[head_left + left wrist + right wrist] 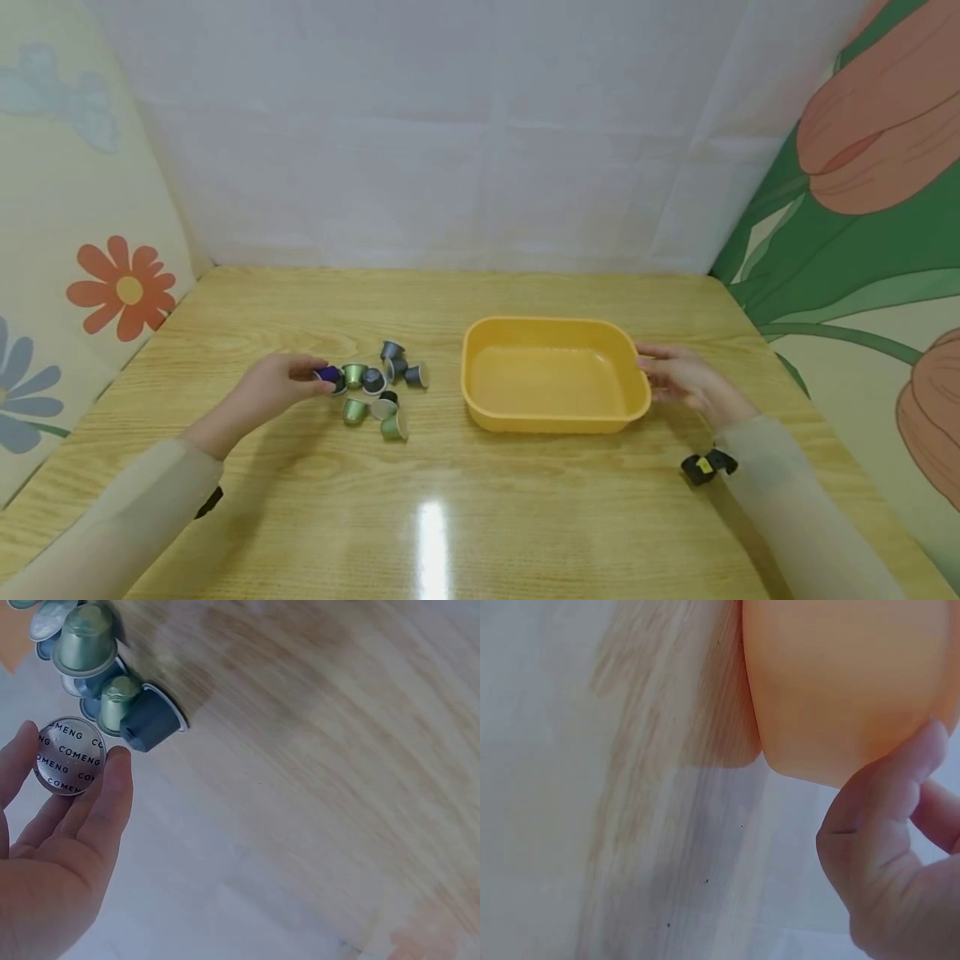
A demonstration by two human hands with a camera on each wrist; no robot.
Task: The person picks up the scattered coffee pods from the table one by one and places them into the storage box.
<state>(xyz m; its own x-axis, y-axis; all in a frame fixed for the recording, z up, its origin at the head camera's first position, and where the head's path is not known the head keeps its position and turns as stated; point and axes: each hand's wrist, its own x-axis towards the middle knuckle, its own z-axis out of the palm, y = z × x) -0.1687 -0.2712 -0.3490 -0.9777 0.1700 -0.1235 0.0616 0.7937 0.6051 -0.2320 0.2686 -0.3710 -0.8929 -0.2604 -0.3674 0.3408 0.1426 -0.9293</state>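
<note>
My left hand (273, 385) pinches a dark purple coffee capsule (328, 375) at the left end of a loose group. In the left wrist view its silver lid (69, 756) faces the camera, printed with repeated "COMENG" lettering. Green capsules (355, 410) and dark blue-grey capsules (416, 375) lie close by, some on their sides. A yellow plastic basin (555, 418) stands to the right of them. At its right end my right hand (692, 383) holds the rim, with bent fingers against the outer wall (840, 690); part of that grip is hidden.
The wood-grain table (330, 517) reaches back to a white cloth (450, 167). Flower-patterned panels stand at the left (67, 208) and right (885, 275). Each wrist has a black device strapped on, the right one (707, 467) showing plainly.
</note>
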